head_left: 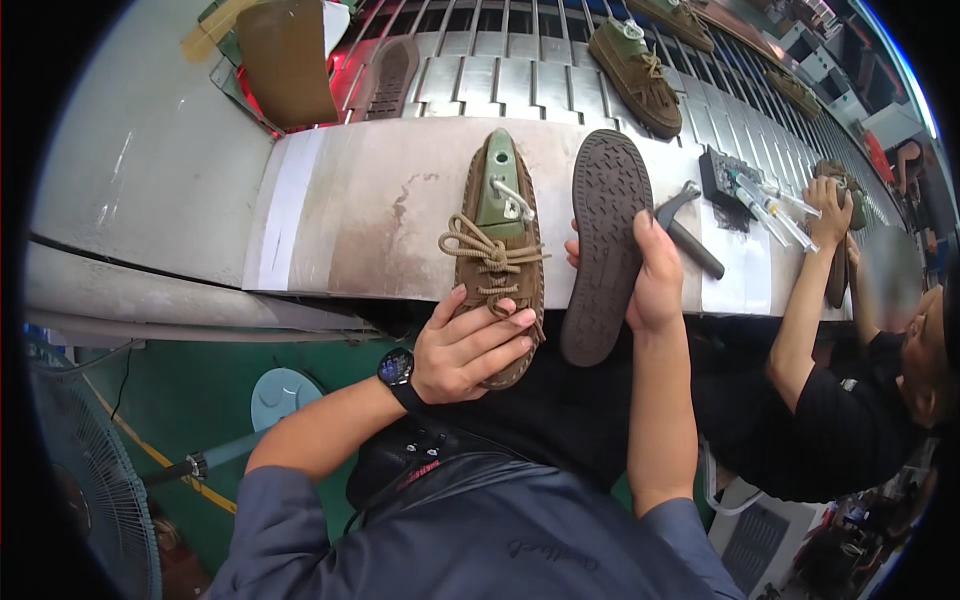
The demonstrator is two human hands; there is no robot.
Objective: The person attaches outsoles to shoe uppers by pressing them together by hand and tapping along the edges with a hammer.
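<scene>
A brown moccasin shoe [505,260] with tan laces tied in a bow lies at the bench edge, a green shoe last [502,185] filling its opening. Across its toe rests my left hand [470,345], fingers laid flat over the upper. Beside it, my right hand [655,280] grips a dark brown shoe sole [607,230] along its edge, thumb on one side and fingertips showing on the other. The patterned tread of the sole faces up. Right of the sole, a hammer [690,230] lies on the bench.
A black block [725,175] and several syringes [775,208] sit to the right. Behind the bench runs a slatted conveyor [480,75] carrying a moccasin [638,80] and another sole [388,78]. A co-worker [830,400] handles a shoe at right. A fan [95,480] stands at lower left.
</scene>
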